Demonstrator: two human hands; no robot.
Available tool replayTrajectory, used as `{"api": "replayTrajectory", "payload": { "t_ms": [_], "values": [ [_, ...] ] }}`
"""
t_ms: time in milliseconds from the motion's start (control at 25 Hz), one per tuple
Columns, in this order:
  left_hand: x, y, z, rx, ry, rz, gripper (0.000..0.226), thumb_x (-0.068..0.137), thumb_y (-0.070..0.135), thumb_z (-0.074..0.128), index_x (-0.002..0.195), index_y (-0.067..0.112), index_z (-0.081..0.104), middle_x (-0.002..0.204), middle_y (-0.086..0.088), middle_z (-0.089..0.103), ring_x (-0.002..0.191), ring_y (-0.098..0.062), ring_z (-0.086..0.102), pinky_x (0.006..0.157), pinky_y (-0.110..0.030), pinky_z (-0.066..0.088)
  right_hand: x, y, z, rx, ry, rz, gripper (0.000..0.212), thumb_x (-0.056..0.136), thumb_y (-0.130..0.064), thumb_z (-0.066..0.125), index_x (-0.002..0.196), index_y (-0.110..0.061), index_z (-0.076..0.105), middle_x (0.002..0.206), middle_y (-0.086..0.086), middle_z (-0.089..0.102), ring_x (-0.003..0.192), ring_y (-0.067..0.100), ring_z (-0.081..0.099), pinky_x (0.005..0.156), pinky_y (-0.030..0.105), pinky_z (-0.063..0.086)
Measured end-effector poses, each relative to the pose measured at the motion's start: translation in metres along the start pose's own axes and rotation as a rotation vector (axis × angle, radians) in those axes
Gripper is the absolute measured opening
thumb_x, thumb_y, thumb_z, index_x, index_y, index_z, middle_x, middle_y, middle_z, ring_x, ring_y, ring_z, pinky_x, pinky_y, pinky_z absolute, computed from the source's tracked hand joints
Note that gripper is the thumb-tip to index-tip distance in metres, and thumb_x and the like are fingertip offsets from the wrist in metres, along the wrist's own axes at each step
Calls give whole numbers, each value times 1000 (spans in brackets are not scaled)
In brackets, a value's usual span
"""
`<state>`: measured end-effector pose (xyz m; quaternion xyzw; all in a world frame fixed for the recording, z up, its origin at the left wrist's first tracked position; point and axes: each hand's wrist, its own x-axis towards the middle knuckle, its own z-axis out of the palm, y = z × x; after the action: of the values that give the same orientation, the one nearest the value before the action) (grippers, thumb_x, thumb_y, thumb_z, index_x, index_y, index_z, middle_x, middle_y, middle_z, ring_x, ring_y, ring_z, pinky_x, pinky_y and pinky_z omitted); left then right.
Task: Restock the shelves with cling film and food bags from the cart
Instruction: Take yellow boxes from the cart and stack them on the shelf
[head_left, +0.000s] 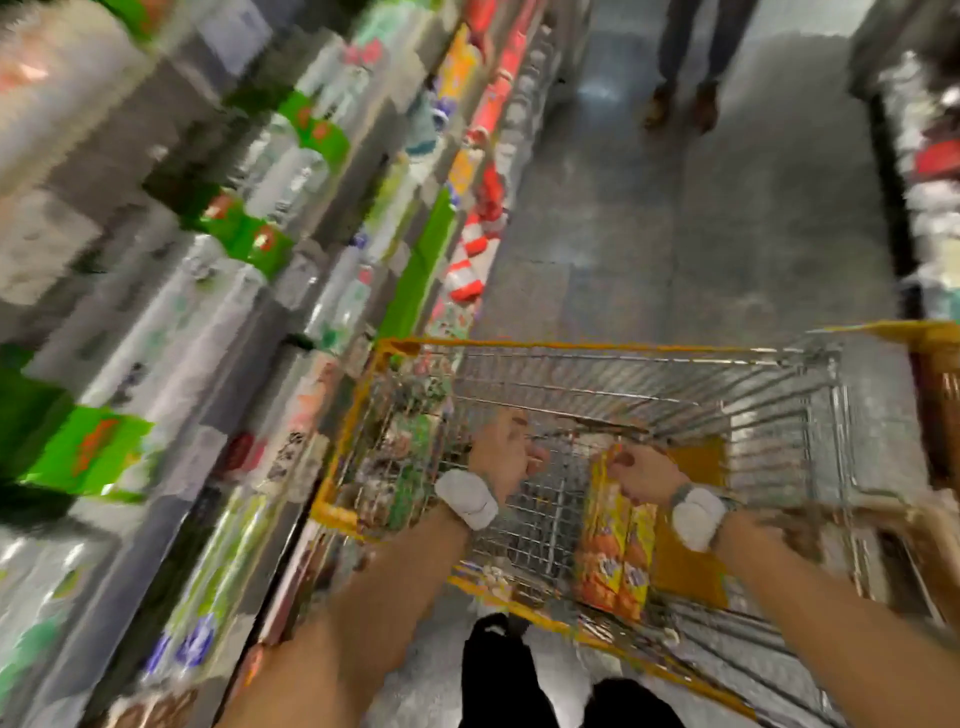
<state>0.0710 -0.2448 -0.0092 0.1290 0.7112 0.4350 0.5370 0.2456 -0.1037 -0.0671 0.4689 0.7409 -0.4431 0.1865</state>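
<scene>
Item 1: cart (597, 347), wire basket with yellow rim, standing just beside the shelves (249, 332) on my left.

Item 2: boxes (618, 551), orange and yellow, apparently two side by side. They stand on end inside the cart near its near wall. The print is too blurred for me to read.

Item 3: right hand (647, 475), inside the cart, fingers curled over the top end of the boxes and gripping them.

Item 4: left hand (506, 449), inside the cart to the left of the boxes and apart from them. The fingers are curled; I cannot tell whether they hold anything.

Item 5: white bands on both wrists.

Item 6: shelves packed with green-labelled rolls and packets, heavily blurred.

Item 7: a second person's legs (685, 62), far down the aisle.
</scene>
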Motion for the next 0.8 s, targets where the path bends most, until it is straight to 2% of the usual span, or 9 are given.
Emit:
{"api": "replayTrajectory", "payload": {
  "t_ms": [120, 200, 280, 400, 480, 560, 680, 720, 800],
  "values": [
    [74, -33, 21, 265, -161, -15, 22, 102, -6, 33, 109, 9, 46, 77, -4, 58, 46, -3, 56, 41, -18, 42, 30, 52, 31, 31, -27, 265, 20, 99, -28, 48, 95, -9, 52, 82, 10, 60, 60, 19, 52, 56, 31, 45],
    [114, -60, 38, 488, -266, -21, 26, 96, -11, 38, 118, -1, 49, 100, -12, 57, 80, -14, 61, 60, -21, 41, 44, 81, 56, 86, 11, 392, 20, 99, -29, 50, 98, -10, 53, 75, 7, 59, 56, 18, 51, 49, 27, 41],
    [150, -86, 50, 698, -325, -43, 18, 99, 8, 45, 114, 5, 53, 109, -17, 59, 99, -30, 60, 74, -30, 43, 58, 99, 78, 151, 53, 498, 20, 98, -31, 53, 107, -13, 52, 84, 6, 58, 64, 20, 53, 53, 29, 41],
    [185, -131, 79, 704, -352, -193, 13, 102, 29, 44, 105, 18, 51, 103, -11, 63, 92, -30, 63, 76, -40, 50, 78, 120, 115, 179, 111, 587, 36, 100, -26, 51, 128, -5, 51, 110, 19, 63, 93, 35, 63, 68, 40, 50],
    [193, -162, 105, 705, -397, -263, 31, 99, 37, 51, 117, 12, 52, 106, -8, 62, 90, -28, 61, 77, -36, 49, 82, 136, 140, 112, 130, 584, 36, 101, -21, 46, 130, 0, 51, 127, 21, 55, 113, 37, 56, 88, 39, 46],
    [206, -188, 133, 709, -373, -312, 64, 91, 52, 58, 135, 8, 45, 125, -12, 59, 105, -32, 60, 85, -37, 51, 85, 154, 157, 32, 138, 529, 39, 98, -25, 48, 131, -4, 51, 137, 16, 45, 124, 33, 45, 98, 35, 39],
    [216, -214, 163, 698, -282, -344, 101, 82, 66, 63, 151, 4, 22, 148, -17, 35, 132, -38, 41, 106, -44, 40, 91, 172, 174, -21, 224, 454, 42, 89, -19, 60, 125, -1, 50, 129, 20, 45, 115, 38, 50, 86, 38, 44],
    [217, -219, 170, 700, -274, -361, 110, 79, 69, 64, 153, 5, 16, 152, -18, 27, 136, -39, 36, 109, -45, 37, 94, 174, 175, -12, 255, 441, 43, 87, -13, 63, 124, 2, 50, 127, 22, 46, 113, 40, 51, 83, 40, 46],
    [216, -234, 180, 703, -244, -348, 116, 70, 72, 70, 151, 8, 18, 148, -18, 25, 134, -40, 37, 109, -47, 38, 97, 175, 177, -12, 278, 451, 53, 88, -15, 64, 135, 1, 43, 136, 20, 40, 125, 38, 44, 88, 41, 48]
  ]
}}
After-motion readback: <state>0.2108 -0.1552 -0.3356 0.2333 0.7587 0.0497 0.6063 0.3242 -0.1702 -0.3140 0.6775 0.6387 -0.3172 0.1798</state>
